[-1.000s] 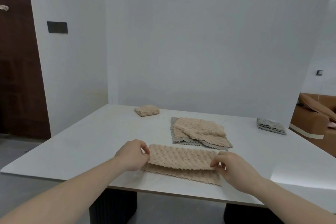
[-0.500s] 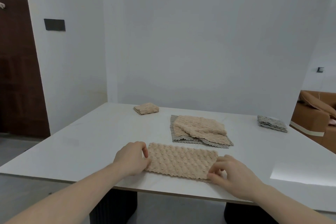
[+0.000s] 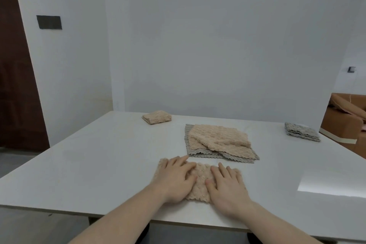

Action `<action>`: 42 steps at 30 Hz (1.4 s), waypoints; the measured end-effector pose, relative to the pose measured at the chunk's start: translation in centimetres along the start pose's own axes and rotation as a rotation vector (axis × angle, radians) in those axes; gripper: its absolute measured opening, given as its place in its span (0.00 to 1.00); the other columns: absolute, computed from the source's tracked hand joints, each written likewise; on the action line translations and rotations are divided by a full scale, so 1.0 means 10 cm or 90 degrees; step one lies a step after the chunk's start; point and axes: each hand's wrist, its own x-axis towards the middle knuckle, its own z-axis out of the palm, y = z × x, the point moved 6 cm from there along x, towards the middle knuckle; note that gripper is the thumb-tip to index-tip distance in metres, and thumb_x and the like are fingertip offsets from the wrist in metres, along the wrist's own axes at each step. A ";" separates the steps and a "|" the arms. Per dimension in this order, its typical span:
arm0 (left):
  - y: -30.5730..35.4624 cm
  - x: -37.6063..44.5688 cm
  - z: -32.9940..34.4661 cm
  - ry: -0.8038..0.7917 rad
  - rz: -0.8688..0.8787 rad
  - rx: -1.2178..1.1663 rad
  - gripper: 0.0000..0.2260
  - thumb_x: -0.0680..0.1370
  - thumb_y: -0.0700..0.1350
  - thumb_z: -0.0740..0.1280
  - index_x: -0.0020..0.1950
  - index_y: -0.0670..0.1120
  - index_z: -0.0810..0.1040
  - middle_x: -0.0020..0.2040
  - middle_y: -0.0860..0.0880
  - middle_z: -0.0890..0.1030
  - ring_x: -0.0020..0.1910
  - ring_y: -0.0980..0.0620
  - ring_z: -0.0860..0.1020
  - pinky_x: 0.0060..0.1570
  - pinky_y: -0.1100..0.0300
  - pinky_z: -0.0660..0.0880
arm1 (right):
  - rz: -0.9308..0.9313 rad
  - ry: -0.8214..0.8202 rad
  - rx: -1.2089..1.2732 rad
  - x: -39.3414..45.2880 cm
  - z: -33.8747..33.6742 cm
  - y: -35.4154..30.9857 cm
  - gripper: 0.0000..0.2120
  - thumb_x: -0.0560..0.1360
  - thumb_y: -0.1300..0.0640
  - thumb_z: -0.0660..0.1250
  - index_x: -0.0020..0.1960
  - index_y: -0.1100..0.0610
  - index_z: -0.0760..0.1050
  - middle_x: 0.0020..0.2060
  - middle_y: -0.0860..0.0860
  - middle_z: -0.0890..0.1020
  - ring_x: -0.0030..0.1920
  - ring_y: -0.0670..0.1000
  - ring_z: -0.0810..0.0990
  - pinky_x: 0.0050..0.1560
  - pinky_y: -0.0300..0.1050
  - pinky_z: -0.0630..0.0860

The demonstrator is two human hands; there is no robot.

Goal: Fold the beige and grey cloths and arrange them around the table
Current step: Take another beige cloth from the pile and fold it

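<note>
both hands flat on a beige cloth (image 3: 200, 180) at the near edge of the counter (image 3: 95, 164). left hand (image 3: 176, 178) spread over the cloth's left half, fingers straight, pressing down; right hand (image 3: 227, 184) spread over the right half, fingers straight too, nothing pinched or curled round. grip of each hand wide and flat, holding nothing, only pressing. cloth under the palms folded into a long narrow strip, plush with a bumpy, quilted nap, wavy scalloped hem showing at the near edge between the wrists.

just beyond the fingertips, a loose pile of cloths (image 3: 219, 142): a grey one at the bottom, edges zigzag-cut, with beige ones lying crooked and rumpled on top, same nubby pile. farther off, beyond and left of the left hand, a small folded beige cloth (image 3: 156, 117), thick and squarish, layers visible at its side. far to the right of the right hand, near the counter's far right corner, a folded grey cloth (image 3: 302, 131), flat stack of layers with wavy edges.

counter pale, smooth, stone-like, faintly glossy, with a bright patch of reflected light right of the right hand. plain white wall (image 3: 217, 45) behind, dark wooden door (image 3: 15, 85) at far left, a brown sofa (image 3: 344, 125) at far right.
</note>
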 end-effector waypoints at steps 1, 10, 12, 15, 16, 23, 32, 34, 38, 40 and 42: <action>-0.01 0.02 0.07 -0.024 -0.005 0.009 0.26 0.83 0.62 0.48 0.81 0.61 0.57 0.83 0.56 0.52 0.82 0.51 0.48 0.79 0.46 0.41 | 0.006 -0.006 -0.008 0.02 0.04 0.02 0.31 0.82 0.38 0.44 0.82 0.49 0.48 0.82 0.51 0.48 0.81 0.54 0.45 0.79 0.57 0.39; -0.13 0.29 0.22 -0.065 -0.049 0.042 0.31 0.80 0.68 0.44 0.82 0.61 0.49 0.83 0.55 0.50 0.82 0.50 0.46 0.79 0.43 0.39 | -0.024 -0.033 -0.025 0.35 0.06 0.17 0.32 0.81 0.35 0.44 0.82 0.46 0.46 0.82 0.47 0.47 0.81 0.50 0.43 0.79 0.55 0.39; -0.14 0.33 0.22 -0.065 -0.063 0.043 0.31 0.80 0.68 0.45 0.82 0.60 0.49 0.83 0.55 0.50 0.82 0.49 0.46 0.79 0.44 0.39 | -0.019 -0.037 -0.029 0.41 0.05 0.18 0.32 0.81 0.35 0.45 0.82 0.45 0.46 0.82 0.46 0.48 0.81 0.50 0.43 0.79 0.55 0.40; -0.15 0.37 0.22 -0.059 -0.078 0.052 0.32 0.80 0.68 0.45 0.83 0.59 0.49 0.83 0.55 0.51 0.82 0.49 0.46 0.79 0.43 0.39 | -0.014 -0.044 -0.029 0.48 0.06 0.19 0.33 0.81 0.34 0.45 0.82 0.44 0.47 0.81 0.46 0.49 0.81 0.50 0.44 0.79 0.56 0.40; -0.14 0.37 0.21 -0.059 -0.082 0.056 0.32 0.80 0.68 0.45 0.83 0.58 0.49 0.83 0.55 0.50 0.82 0.49 0.46 0.79 0.43 0.39 | -0.013 -0.047 -0.029 0.49 0.06 0.19 0.33 0.80 0.34 0.46 0.82 0.44 0.47 0.81 0.46 0.49 0.81 0.50 0.44 0.79 0.57 0.40; -0.32 0.28 0.15 -0.076 -0.142 0.041 0.35 0.79 0.71 0.44 0.83 0.58 0.48 0.84 0.54 0.46 0.82 0.50 0.42 0.78 0.41 0.37 | -0.008 -0.087 -0.021 0.41 0.02 0.25 0.35 0.79 0.30 0.44 0.82 0.43 0.43 0.81 0.44 0.45 0.81 0.50 0.41 0.78 0.61 0.38; -0.91 0.01 0.00 -0.087 -0.186 0.039 0.33 0.81 0.69 0.43 0.83 0.58 0.43 0.83 0.57 0.43 0.82 0.53 0.41 0.78 0.40 0.37 | 0.042 -0.158 -0.012 0.28 -0.08 0.61 0.45 0.72 0.21 0.41 0.81 0.44 0.37 0.80 0.43 0.39 0.80 0.47 0.38 0.78 0.63 0.36; -0.91 0.00 0.01 -0.073 -0.186 0.025 0.33 0.80 0.69 0.44 0.83 0.58 0.45 0.83 0.58 0.44 0.82 0.53 0.41 0.78 0.40 0.37 | 0.044 -0.174 -0.020 0.27 -0.10 0.63 0.42 0.74 0.24 0.43 0.81 0.44 0.38 0.80 0.43 0.40 0.80 0.46 0.39 0.77 0.64 0.37; -0.94 0.00 0.01 -0.037 -0.185 -0.020 0.33 0.80 0.69 0.47 0.83 0.58 0.51 0.83 0.59 0.48 0.82 0.54 0.44 0.79 0.42 0.38 | 0.071 -0.184 -0.019 0.41 -0.22 0.64 0.35 0.78 0.30 0.48 0.82 0.43 0.47 0.81 0.43 0.49 0.80 0.48 0.50 0.77 0.64 0.41; -0.95 0.00 0.00 -0.020 -0.182 -0.047 0.31 0.81 0.67 0.50 0.82 0.58 0.54 0.83 0.58 0.51 0.82 0.54 0.45 0.79 0.43 0.38 | 0.090 -0.168 0.014 0.49 -0.24 0.64 0.33 0.79 0.32 0.48 0.81 0.43 0.53 0.80 0.44 0.54 0.79 0.50 0.55 0.77 0.64 0.46; -0.95 0.00 -0.02 0.003 -0.181 -0.082 0.28 0.81 0.66 0.52 0.80 0.58 0.59 0.82 0.57 0.55 0.82 0.54 0.47 0.79 0.44 0.39 | 0.101 -0.136 0.025 0.52 -0.19 0.62 0.33 0.79 0.32 0.47 0.81 0.44 0.53 0.80 0.45 0.55 0.79 0.51 0.56 0.77 0.63 0.49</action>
